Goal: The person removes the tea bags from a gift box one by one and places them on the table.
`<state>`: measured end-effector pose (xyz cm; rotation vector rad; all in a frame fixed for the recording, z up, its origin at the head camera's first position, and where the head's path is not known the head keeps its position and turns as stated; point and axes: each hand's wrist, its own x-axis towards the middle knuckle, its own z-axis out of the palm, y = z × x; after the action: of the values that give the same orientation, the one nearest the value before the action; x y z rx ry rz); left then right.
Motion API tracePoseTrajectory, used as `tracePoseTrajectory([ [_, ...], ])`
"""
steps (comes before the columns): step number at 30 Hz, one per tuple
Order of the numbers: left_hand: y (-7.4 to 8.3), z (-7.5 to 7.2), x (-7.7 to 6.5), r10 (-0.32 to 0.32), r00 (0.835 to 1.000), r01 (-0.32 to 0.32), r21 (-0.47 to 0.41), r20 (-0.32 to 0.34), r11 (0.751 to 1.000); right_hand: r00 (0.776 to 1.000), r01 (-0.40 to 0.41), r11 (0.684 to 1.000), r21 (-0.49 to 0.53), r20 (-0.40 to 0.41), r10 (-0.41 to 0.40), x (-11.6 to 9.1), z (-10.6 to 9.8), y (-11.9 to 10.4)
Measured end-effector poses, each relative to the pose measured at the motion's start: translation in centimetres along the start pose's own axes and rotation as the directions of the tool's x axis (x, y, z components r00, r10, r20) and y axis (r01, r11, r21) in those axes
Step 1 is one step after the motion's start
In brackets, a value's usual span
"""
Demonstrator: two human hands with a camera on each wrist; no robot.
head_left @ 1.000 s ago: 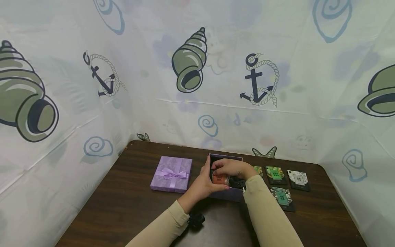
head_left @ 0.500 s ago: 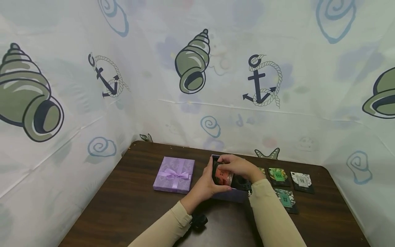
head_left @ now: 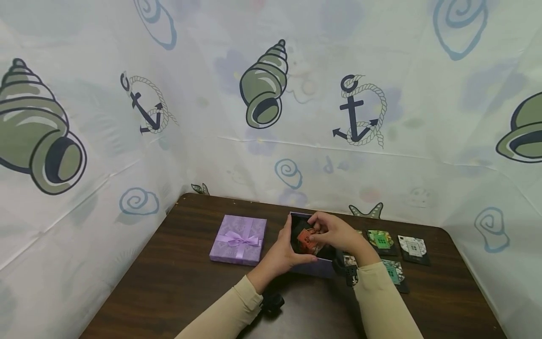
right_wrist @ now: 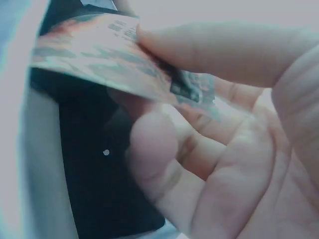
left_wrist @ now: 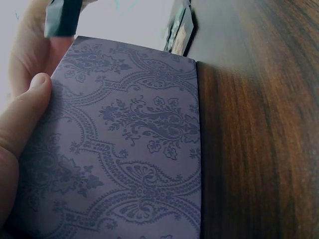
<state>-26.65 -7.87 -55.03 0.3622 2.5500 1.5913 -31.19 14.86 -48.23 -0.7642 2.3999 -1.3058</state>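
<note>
An open purple box (head_left: 313,268) stands mid-table; its patterned side shows large as the box wall (left_wrist: 124,139) in the left wrist view. My left hand (head_left: 279,252) grips the box's left side, thumb along the front wall and fingers along the side. Over the box opening, my right hand (head_left: 340,235) pinches a flat black packet with an orange label (head_left: 309,240) between thumb and fingers. Tilted, the packet (right_wrist: 94,50) has its far end close to the box wall in the right wrist view. Below it the box's inside (right_wrist: 99,189) looks dark.
Left of the box lies a purple lid (head_left: 237,240) with a ribbon bow. Several packets lie to the right, among them a green one (head_left: 382,241), a white one (head_left: 413,247) and a teal one (head_left: 394,273). A patterned curtain (head_left: 313,165) hangs behind the table.
The orange-labelled packet has tilted up in my right hand. That hand and its wrist have shifted right. My left hand keeps its grip on the box.
</note>
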Motion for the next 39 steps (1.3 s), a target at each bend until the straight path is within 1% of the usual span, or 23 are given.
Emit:
tracePoseTrajectory([
  [3, -0.1, 0.1, 0.0, -0.002, 1.000, 0.002, 0.008, 0.000, 1.000, 0.998, 0.019, 1.000, -0.023, -0.066, -0.021, -0.9, 0.1, 0.0],
  [5, -0.1, 0.2, 0.0, -0.002, 1.000, 0.002, 0.013, -0.002, 1.000, 0.993, 0.025, 1.000, 0.006, -0.115, -0.024, -1.5, 0.2, 0.0],
  [9, 0.1, 0.2, 0.1, -0.009, 1.000, 0.009, 0.005, -0.007, 1.000, 0.973, 0.050, 0.996, 0.072, -0.229, -0.032, -2.3, 0.3, -0.2],
  [11, 0.1, 0.2, 0.1, -0.011, 1.000, 0.011, 0.004, -0.009, 1.000, 0.959, 0.045, 0.997, 0.070, -0.281, -0.024, -2.8, 0.6, -0.3],
  [16, 0.1, 0.4, 0.1, -0.007, 1.000, 0.007, 0.015, -0.012, 1.000, 0.914, -0.008, 1.000, 0.009, -0.406, 0.011, -4.2, 1.3, 0.2],
  [21, 0.2, 0.3, 0.0, -0.018, 1.000, 0.018, 0.015, -0.018, 1.000, 0.856, 0.000, 0.999, 0.032, -0.516, 0.016, -5.5, 1.6, 0.9],
  [22, 0.2, 0.2, 0.0, -0.020, 1.000, 0.020, 0.016, -0.019, 1.000, 0.849, 0.002, 0.999, 0.043, -0.528, 0.021, -5.8, 1.7, 1.0],
  [24, 0.2, 0.2, -0.1, -0.025, 0.999, 0.025, 0.017, -0.021, 1.000, 0.842, 0.000, 0.998, 0.060, -0.539, 0.032, -6.4, 1.8, 1.2],
  [29, 0.3, 0.2, -0.1, -0.033, 0.999, 0.034, 0.013, -0.015, 0.999, 0.833, 0.002, 0.994, 0.108, -0.551, 0.058, -7.9, 1.9, 1.7],
  [31, 0.4, 0.2, -0.1, -0.036, 0.999, 0.036, 0.010, -0.014, 0.999, 0.822, 0.020, 0.990, 0.141, -0.565, 0.064, -8.5, 1.9, 1.9],
  [35, 0.6, 0.0, -0.2, -0.035, 0.999, 0.035, 0.009, -0.012, 0.999, 0.794, 0.066, 0.973, 0.220, -0.602, 0.083, -9.7, 1.8, 2.8],
  [39, 0.6, 0.0, -0.2, -0.024, 1.000, 0.025, 0.013, -0.015, 1.000, 0.765, 0.131, 0.942, 0.308, -0.636, 0.101, -11.1, 1.5, 4.0],
])
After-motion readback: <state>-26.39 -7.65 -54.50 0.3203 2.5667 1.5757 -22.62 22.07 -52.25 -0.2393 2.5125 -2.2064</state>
